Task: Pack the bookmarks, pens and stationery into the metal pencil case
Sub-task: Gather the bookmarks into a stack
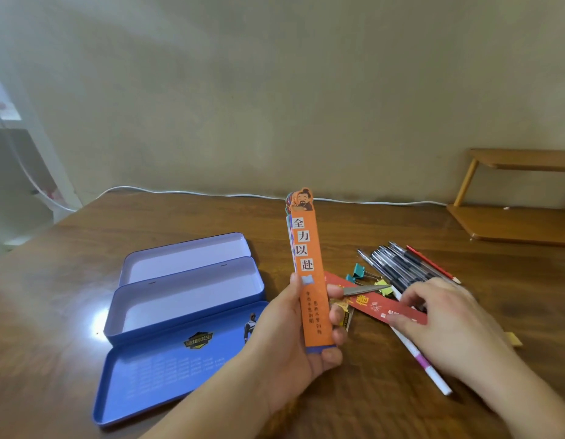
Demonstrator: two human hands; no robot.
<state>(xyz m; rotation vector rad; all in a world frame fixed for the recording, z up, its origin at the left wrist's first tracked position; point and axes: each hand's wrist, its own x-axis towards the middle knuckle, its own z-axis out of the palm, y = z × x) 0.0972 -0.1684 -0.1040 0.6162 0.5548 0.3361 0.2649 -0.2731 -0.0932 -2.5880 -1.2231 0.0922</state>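
Observation:
The blue metal pencil case (186, 299) lies open on the left of the wooden table, its trays empty. My left hand (294, 337) holds a stack of bookmarks (306, 264) upright, an orange one with black characters in front. My right hand (446, 324) rests fingertips-down on a red bookmark (373, 304) lying flat on the table. Behind it lie several black pens (398, 264), a red pencil (433, 263), a white pen (420, 359), teal and yellow binder clips (360, 272) and a metal blade (366, 289) of scissors.
A wooden desk shelf (512, 198) stands at the back right. A white cable (180, 191) runs along the table's far edge by the wall. A small yellow tag (514, 339) peeks out beyond my right hand.

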